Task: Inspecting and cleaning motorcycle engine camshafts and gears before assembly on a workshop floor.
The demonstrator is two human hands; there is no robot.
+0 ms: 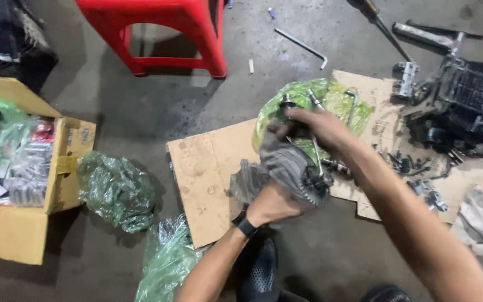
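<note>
My left hand [273, 206], with a black band at the wrist, grips a grey rag [278, 165] wrapped around a greasy toothed metal part [315, 184]. Just above it, my right hand [315, 126] closes on the upper end of the same metal part, a shaft-like piece with a rod [316, 151] running down from it. Both hands hover over a brown cardboard sheet [208, 173] lying on the concrete floor. A green plastic bag [331, 98] with metal pieces on it lies just behind my right hand.
A dirty engine block [465, 106] and several loose bolts [415, 165] sit at the right. An open cardboard box [18, 223] of packaged parts stands at the left, with green bags [117, 190] beside it. A red stool [163, 31] and an allen key [303, 47] lie farther back.
</note>
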